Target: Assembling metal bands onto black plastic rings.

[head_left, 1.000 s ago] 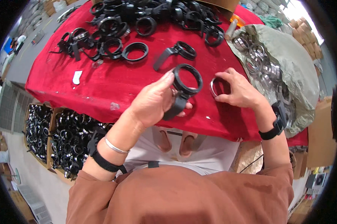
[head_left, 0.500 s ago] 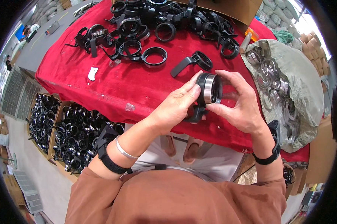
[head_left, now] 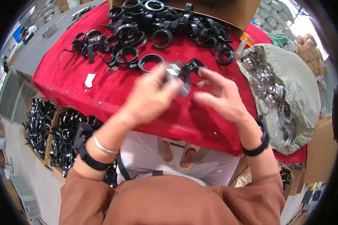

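Over the red-covered table, my left hand grips a black ring part with a shiny silver band, smeared by motion. My right hand is off to its right, fingers apart and nothing in them. Just beyond my right fingertips lies another black ring part, partly hidden behind the held one. A black ring rests on the cloth past my left hand. Farther back spreads a pile of black ring parts, some with flat arms.
Silver metal rings lie on a pale sack at the right. An orange-and-clear tool sits near the cardboard box. A white scrap lies left. Boxes of black parts stand on the floor.
My left hand has carried the ring part leftward, away from my right hand. My right hand has let go of it and moved slightly left, fingers spread.
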Action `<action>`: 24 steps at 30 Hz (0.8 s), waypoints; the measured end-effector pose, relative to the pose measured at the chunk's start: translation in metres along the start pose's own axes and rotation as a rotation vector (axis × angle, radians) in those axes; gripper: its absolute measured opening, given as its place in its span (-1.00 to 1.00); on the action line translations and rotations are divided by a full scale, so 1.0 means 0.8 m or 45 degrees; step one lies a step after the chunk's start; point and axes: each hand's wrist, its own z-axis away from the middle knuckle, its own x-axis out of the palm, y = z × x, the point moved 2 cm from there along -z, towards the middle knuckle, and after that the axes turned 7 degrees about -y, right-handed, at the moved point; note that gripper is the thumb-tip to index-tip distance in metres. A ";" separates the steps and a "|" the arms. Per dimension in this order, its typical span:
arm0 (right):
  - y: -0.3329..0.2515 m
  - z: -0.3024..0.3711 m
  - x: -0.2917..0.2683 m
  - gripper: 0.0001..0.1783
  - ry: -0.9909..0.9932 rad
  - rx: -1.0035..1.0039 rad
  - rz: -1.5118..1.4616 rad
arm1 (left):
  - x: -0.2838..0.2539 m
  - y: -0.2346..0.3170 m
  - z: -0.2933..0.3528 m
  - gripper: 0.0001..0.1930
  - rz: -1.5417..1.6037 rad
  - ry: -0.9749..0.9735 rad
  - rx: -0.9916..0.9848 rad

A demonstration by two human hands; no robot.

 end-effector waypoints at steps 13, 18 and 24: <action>0.001 0.013 -0.015 -0.80 0.327 -0.448 0.891 | 0.004 0.008 -0.069 -0.63 -0.280 0.018 0.005; -0.006 0.068 -0.045 -0.74 0.460 -0.523 0.943 | 0.051 -0.021 -0.023 -0.70 0.815 -0.499 -0.682; 0.087 0.172 -0.194 -0.80 0.616 0.610 1.578 | 0.064 -0.019 -0.007 -0.67 1.198 -0.294 -0.686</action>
